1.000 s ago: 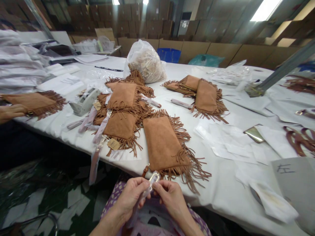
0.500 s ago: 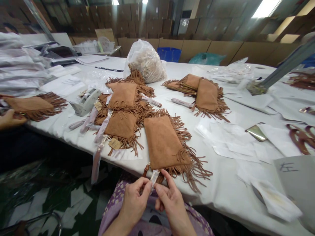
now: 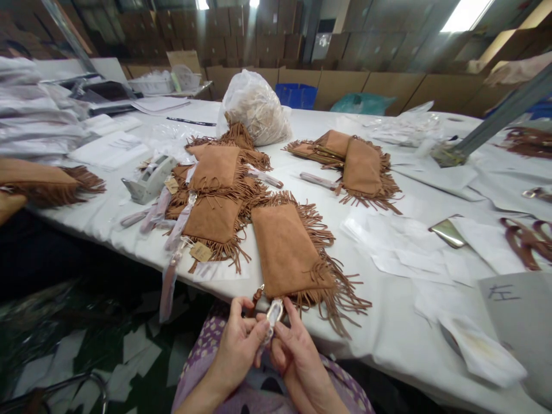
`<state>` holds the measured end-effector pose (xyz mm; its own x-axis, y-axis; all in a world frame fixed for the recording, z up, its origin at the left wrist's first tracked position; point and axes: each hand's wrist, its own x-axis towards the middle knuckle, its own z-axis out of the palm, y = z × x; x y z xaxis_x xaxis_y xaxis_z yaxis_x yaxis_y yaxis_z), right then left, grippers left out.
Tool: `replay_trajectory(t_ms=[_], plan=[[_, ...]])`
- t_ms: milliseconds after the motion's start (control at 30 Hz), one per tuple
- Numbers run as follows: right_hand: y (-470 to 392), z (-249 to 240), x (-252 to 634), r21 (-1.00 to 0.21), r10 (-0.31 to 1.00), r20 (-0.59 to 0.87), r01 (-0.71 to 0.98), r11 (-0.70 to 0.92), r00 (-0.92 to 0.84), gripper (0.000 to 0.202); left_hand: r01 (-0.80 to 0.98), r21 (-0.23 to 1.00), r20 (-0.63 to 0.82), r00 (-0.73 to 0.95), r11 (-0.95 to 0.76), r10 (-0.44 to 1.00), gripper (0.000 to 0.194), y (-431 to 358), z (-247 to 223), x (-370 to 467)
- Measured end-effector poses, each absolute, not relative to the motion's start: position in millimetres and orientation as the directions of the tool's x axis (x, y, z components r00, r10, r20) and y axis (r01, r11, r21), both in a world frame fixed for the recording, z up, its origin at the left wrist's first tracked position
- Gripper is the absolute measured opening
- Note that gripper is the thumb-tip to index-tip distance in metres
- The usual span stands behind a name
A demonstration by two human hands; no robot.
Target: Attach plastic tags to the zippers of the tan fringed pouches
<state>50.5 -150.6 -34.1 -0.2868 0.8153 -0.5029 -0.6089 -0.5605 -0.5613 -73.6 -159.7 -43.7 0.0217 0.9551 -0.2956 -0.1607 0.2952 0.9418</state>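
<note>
A brown suede fringed bag [image 3: 287, 247] lies flat at the table's front edge, its fringe spread to the right and below. Just under its lower edge, my left hand [image 3: 238, 340] and my right hand [image 3: 297, 348] meet over my lap. Both pinch a metal clasp [image 3: 275, 312] that looks wrapped in clear or white film. A short brown leather strap [image 3: 256, 299] hangs from a small ring at the bag's corner, beside my left fingers. My fingertips hide the clasp's lower end.
Several fringed bags [image 3: 215, 218] with wrapped straps and paper tags are piled left, beside a tape dispenser [image 3: 150, 178]. More bags [image 3: 363, 167] lie farther back. White paper sheets [image 3: 401, 241] cover the right. At far left, a co-worker's hand [image 3: 9, 206] holds another bag [image 3: 38, 179].
My fingers have shifted around the wrapped piece, and its metal loop now shows. My right fingers have closed in on it. The co-worker's bag has moved left and up.
</note>
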Motion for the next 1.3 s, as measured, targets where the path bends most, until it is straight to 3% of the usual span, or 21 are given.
replay_trajectory(t_ms=[100, 200, 267, 333, 433, 500, 600, 667, 733, 867, 1067, 1167, 1300], plan=[[-144.4, -34.7, 54.3, -0.402, 0.770, -0.479, -0.675, -0.619, -0.421, 0.040, -0.391, 0.835, -0.341, 0.185, 0.387, 0.922, 0.043, -155.2, -45.3, -71.3], [-139.7, -35.8, 56.3, -0.307, 0.747, -0.449, -0.701, -0.644, -0.490, 0.028, -0.457, 0.724, -0.390, 0.346, 0.517, 0.853, 0.045, -153.4, -49.6, -70.0], [-138.6, -37.7, 56.6, -0.325, 0.743, -0.449, -0.683, -0.654, -0.497, 0.027, -0.375, 0.765, -0.424, 0.319, 0.524, 0.848, 0.044, -155.3, -55.4, -73.7], [-140.5, -40.4, 58.1, -0.451, 0.756, -0.483, -0.614, -0.647, -0.441, 0.028, -0.213, 0.869, -0.427, 0.129, 0.446, 0.895, 0.043, -158.9, -64.0, -83.0], [-149.9, -46.1, 66.8, -0.773, 0.821, -0.513, -0.281, -0.569, -0.251, 0.045, 0.052, 0.938, -0.324, -0.232, 0.344, 0.917, 0.038, -164.8, -78.6, -102.7], [-158.5, -50.9, 77.3, -0.912, 0.907, -0.410, 0.070, -0.404, -0.099, 0.055, 0.162, 0.924, -0.282, -0.325, 0.347, 0.903, 0.035, -167.2, -86.5, -111.9], [-166.8, -56.6, 94.1, -0.868, 1.000, -0.029, 0.496, -0.026, 0.003, 0.047, 0.253, 0.907, -0.271, -0.258, 0.335, 0.927, 0.036, -165.5, -93.9, -110.2], [-166.4, -57.1, 101.4, -0.763, 0.978, 0.207, 0.619, 0.187, -0.040, 0.038, 0.250, 0.918, -0.277, -0.149, 0.308, 0.949, 0.036, -160.6, -97.6, -101.2], [-162.6, -54.8, 104.3, -0.689, 0.936, 0.339, 0.653, 0.316, -0.095, 0.031, 0.213, 0.933, -0.287, -0.045, 0.289, 0.957, 0.036, -154.3, -100.9, -91.9], [-155.1, -49.2, 101.1, -0.643, 0.894, 0.409, 0.636, 0.426, -0.185, 0.024, 0.200, 0.944, -0.282, 0.085, 0.261, 0.956, 0.031, -149.4, -97.7, -89.2], [-149.3, -46.8, 79.9, -0.500, 0.760, 0.510, 0.581, 0.642, -0.402, 0.035, 0.611, 0.786, -0.168, 0.063, 0.095, 0.984, 0.031, -170.5, -53.1, -105.9], [-145.5, -39.6, 66.5, -0.422, 0.696, 0.491, 0.556, 0.716, -0.524, 0.036, 0.627, 0.778, -0.055, 0.138, -0.044, 0.989, 0.033, -175.3, -37.8, -104.3], [-139.7, -32.9, 61.1, -0.479, 0.736, 0.423, 0.559, 0.677, -0.529, 0.028, 0.634, 0.757, 0.062, 0.174, -0.160, 0.983, 0.030, -163.8, -39.3, -102.7]])
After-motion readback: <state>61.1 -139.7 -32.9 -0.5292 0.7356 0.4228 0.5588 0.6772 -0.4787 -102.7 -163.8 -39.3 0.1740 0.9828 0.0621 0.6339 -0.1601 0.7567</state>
